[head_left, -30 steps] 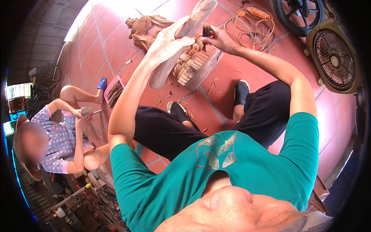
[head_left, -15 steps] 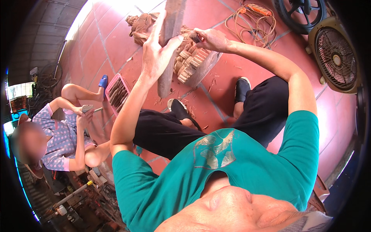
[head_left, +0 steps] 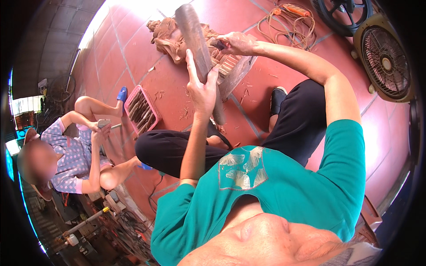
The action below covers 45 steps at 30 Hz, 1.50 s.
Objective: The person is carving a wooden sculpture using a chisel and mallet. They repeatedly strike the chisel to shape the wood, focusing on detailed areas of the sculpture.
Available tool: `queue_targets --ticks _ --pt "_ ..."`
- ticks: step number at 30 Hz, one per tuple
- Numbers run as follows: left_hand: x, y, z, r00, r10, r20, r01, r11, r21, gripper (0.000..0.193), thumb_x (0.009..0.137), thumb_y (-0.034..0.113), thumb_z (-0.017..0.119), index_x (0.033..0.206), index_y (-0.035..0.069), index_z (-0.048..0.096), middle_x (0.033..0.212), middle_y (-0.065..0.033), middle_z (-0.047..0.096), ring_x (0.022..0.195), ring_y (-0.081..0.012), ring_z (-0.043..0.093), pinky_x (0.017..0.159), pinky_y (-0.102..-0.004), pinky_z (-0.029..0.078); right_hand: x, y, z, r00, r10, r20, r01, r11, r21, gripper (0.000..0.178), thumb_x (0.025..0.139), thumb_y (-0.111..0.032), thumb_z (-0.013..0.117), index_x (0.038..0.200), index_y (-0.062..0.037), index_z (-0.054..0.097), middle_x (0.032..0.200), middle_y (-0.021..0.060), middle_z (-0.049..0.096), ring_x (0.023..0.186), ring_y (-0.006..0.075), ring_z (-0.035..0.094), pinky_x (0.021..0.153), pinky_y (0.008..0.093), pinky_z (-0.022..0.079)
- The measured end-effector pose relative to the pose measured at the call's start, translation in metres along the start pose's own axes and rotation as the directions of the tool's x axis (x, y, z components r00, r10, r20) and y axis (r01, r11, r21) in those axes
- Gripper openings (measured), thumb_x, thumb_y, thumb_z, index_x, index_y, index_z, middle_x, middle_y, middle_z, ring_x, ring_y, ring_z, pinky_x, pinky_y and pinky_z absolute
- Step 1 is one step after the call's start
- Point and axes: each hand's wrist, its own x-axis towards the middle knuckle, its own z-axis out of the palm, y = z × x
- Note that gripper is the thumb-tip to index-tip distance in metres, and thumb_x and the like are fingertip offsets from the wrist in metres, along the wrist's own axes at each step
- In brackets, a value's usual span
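Observation:
My left hand [head_left: 203, 95] is closed around a long, flat wooden club [head_left: 194, 35], its index finger and thumb stretched along either side. The club slants across the view, its upper end over a brown wood carving [head_left: 171, 42] that lies on the floor. Beyond it to the right, my right hand [head_left: 239, 43] grips a short dark chisel-like tool [head_left: 219, 44] close over the carving. The tool's tip is hidden, so I cannot tell its exact kind. Part of the carving lies behind the club. A thick wooden block [head_left: 238, 80] sits against the carving's near right side.
A pink basket [head_left: 158, 116] of chisel-like tools stands left of my knee. Further left a seated person [head_left: 77, 155] holds a phone. An orange power strip with coiled cord [head_left: 288, 29], a wheel [head_left: 344, 15] and a fan [head_left: 385, 62] are at right. Wood shavings litter the tiles.
My left hand has come right and nearer to me with the club, whose upper end now leans left. My right hand has shifted slightly left, still gripping the dark tool.

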Motion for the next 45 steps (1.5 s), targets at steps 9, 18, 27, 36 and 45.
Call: queue_targets --ticks 9,18,27,36,45 --pt "-0.011 -0.021 -0.003 0.955 -0.246 0.167 0.291 0.888 -0.355 0.078 0.093 0.003 0.063 0.16 0.007 0.022 0.087 0.0006 0.062 0.07 -0.0051 0.055 0.06 -0.0213 0.046 0.011 0.024 0.009 0.992 -0.101 0.075 0.102 0.995 -0.01 0.031 0.086 -0.019 0.073 0.109 -0.0068 0.057 0.081 0.0176 0.065 0.077 0.039 0.065 0.068 0.0469 0.049" --pt "-0.013 -0.034 -0.015 0.948 -0.311 0.068 0.315 0.884 -0.347 0.075 0.095 0.005 0.06 0.16 0.009 0.022 0.085 -0.004 0.063 0.064 -0.0087 0.056 0.054 -0.0232 0.047 0.031 0.0 0.037 0.941 -0.274 0.2 0.316 0.924 -0.218 0.031 0.077 -0.015 0.074 0.105 -0.0049 0.065 0.089 0.0154 0.069 0.088 0.0346 0.067 0.079 0.047 0.052" --pt "-0.017 -0.042 -0.014 0.959 -0.275 0.07 0.281 0.878 -0.389 0.078 0.094 0.005 0.061 0.16 0.007 0.019 0.077 -0.004 0.06 0.058 -0.0103 0.055 0.051 -0.0256 0.047 0.009 0.023 0.001 0.997 0.069 -0.028 -0.061 0.974 0.218 0.032 0.087 -0.017 0.072 0.113 -0.0029 0.06 0.089 0.0163 0.072 0.082 0.0333 0.07 0.075 0.0411 0.054" --pt "-0.015 -0.024 -0.008 0.929 -0.343 0.138 0.369 0.833 -0.412 0.077 0.094 0.001 0.062 0.16 0.012 0.024 0.091 -0.0017 0.062 0.069 -0.0065 0.054 0.059 -0.0227 0.047 -0.017 0.064 0.005 0.968 0.248 -0.02 -0.183 0.763 0.62 0.033 0.093 -0.029 0.072 0.111 -0.0033 0.062 0.098 0.0051 0.067 0.09 0.0126 0.062 0.081 0.0307 0.054" --pt "-0.015 -0.021 -0.004 0.916 -0.362 0.171 0.401 0.831 -0.387 0.079 0.093 0.001 0.063 0.16 0.011 0.023 0.092 -0.0013 0.062 0.072 -0.0067 0.054 0.062 -0.0223 0.047 -0.02 0.061 0.01 0.972 0.234 -0.033 -0.174 0.805 0.567 0.032 0.093 -0.026 0.072 0.112 -0.0023 0.061 0.099 0.0067 0.066 0.092 0.0143 0.061 0.084 0.0332 0.052"
